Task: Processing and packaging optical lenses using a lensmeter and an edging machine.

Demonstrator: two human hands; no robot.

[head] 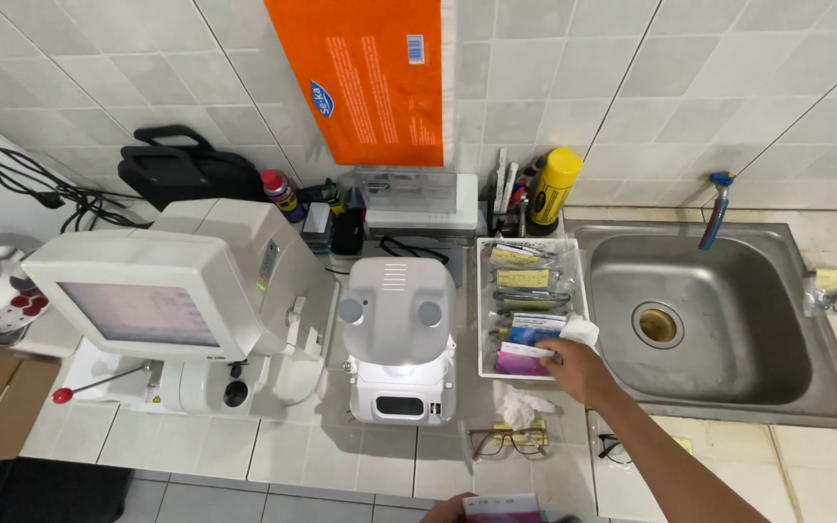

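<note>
Reaching across the desk (341, 465), the right hand (578, 370) pinches a small white tissue (581, 331) between its fingertips, just above the near right corner of a white tray (484, 310). The tissue is crumpled and mostly hidden behind the fingers. The left hand (449, 509) is cut off at the bottom edge; only a sliver shows, touching a purple-and-white packet (501, 506), and I cannot tell how firmly it grips. Inside the tray lie plastic sleeves with yellow labels, a blue packet and a purple packet (520, 360) under the right hand. Another crumpled tissue (523, 402) rests on the desk just below the tray, beside brown-framed glasses (506, 441). A steel sink (719, 320) sits just right; a white lens machine (401, 339) stands left.
</note>
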